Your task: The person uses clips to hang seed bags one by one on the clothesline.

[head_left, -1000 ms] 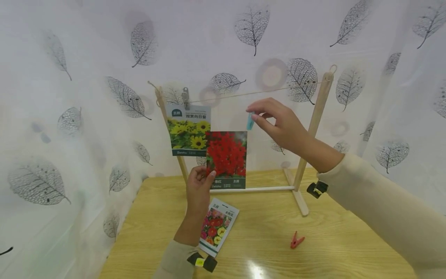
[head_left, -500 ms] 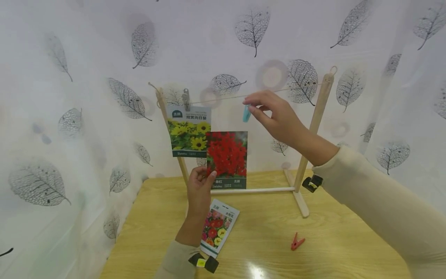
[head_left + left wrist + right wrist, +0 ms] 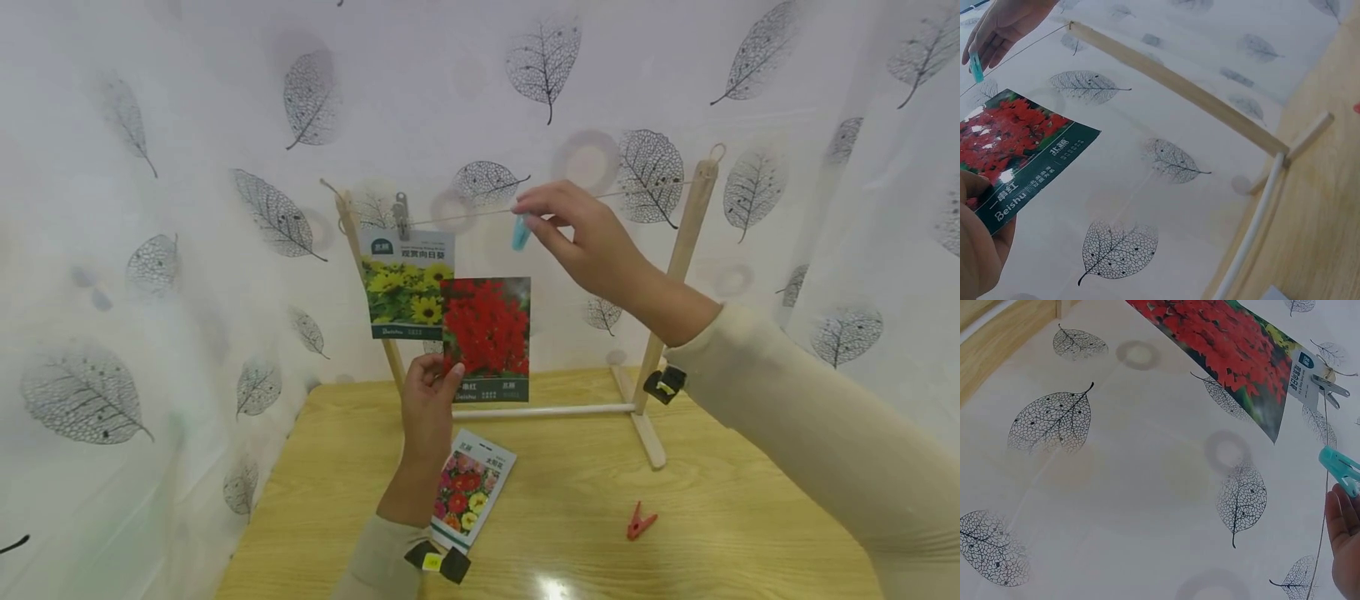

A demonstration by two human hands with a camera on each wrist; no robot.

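Note:
My left hand (image 3: 429,408) pinches the lower left edge of a red-flower seed packet (image 3: 487,333), thumb in front. The packet stands upright below the string (image 3: 468,217) and overlaps a corner of the sunflower seed packet (image 3: 408,283). That one hangs from the string by a grey metal clip (image 3: 401,215). Up by the string, above the red packet's right corner, my right hand (image 3: 581,233) holds a light blue clothespin (image 3: 520,233) between thumb and fingers. In the right wrist view the clothespin (image 3: 1340,467) points toward the packets, apart from the red one.
The string runs between two wooden posts (image 3: 686,225), joined low down by a white rod (image 3: 555,410). Another flower seed packet (image 3: 480,492) lies on the wooden table (image 3: 570,500), partly behind my left forearm. A red clothespin (image 3: 640,522) lies to its right.
My right hand has moved up and left with the blue clothespin, reaching the string's height. The red-flower packet in my left hand has risen slightly.

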